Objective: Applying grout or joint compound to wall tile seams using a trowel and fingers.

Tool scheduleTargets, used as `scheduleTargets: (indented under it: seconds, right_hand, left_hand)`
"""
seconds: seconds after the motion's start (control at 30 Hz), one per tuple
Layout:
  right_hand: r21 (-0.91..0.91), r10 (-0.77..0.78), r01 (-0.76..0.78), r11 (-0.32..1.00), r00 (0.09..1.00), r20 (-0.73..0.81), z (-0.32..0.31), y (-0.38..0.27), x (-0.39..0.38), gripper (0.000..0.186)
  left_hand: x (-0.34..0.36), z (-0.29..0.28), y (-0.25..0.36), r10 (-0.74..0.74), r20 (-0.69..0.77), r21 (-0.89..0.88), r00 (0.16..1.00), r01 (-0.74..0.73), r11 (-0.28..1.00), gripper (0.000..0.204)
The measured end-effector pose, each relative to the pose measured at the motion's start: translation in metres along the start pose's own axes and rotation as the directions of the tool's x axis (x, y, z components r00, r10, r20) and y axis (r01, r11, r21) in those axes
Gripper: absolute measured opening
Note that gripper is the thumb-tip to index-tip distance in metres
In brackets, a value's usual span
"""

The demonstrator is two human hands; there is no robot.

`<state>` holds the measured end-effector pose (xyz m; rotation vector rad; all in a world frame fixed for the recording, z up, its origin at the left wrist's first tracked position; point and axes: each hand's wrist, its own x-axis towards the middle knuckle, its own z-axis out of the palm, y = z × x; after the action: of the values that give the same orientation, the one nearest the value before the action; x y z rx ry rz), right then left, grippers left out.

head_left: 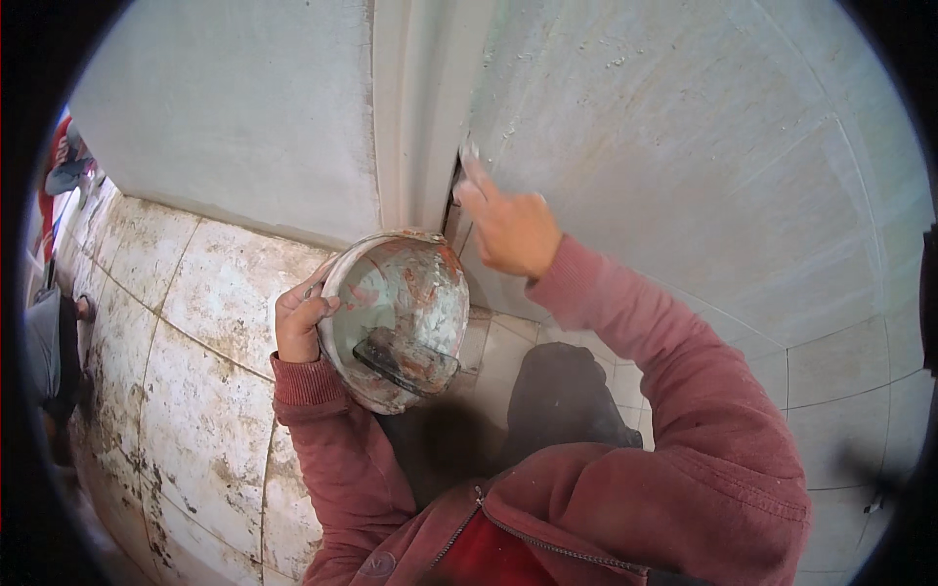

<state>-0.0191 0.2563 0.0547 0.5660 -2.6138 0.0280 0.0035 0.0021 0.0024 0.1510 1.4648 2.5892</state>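
Plaster-smeared bowl (396, 317) clasped at rim by left hand (301, 322); right hand (508, 230) grip closed, fingertip pressing wall seam (459, 166).

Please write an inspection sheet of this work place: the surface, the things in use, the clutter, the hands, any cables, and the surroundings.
Surface: grey wall with a vertical joint beside a pale frame.
Job's things: smeared bowl with a dark scraper lying inside.
Clutter: nothing seen.
Grippers: left hand grips the bowl's rim; right hand presses a finger on the joint, perhaps with a small tool, unclear.
Cables: nothing seen.
Surroundings: stained floor tiles; another person at the left edge.
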Motion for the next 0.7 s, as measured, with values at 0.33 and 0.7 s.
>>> scheduleTargets:
  seconds: [0.33,0.7]
  right_hand:
    - [0.194,-0.138,0.144,0.970,0.990,-0.041,-0.021,0.037,-0.017,0.041]
    - [0.004,-0.024,0.027,1.000,0.952,-0.307,-0.010,0.019,0.031,0.037]
  left_hand:
    - [0.005,-0.009,0.000,0.007,0.016,0.037,1.000,-0.007,0.999,0.049]
    - [0.000,-0.007,-0.003,-0.008,0.007,0.015,1.000,0.008,1.000,0.048]
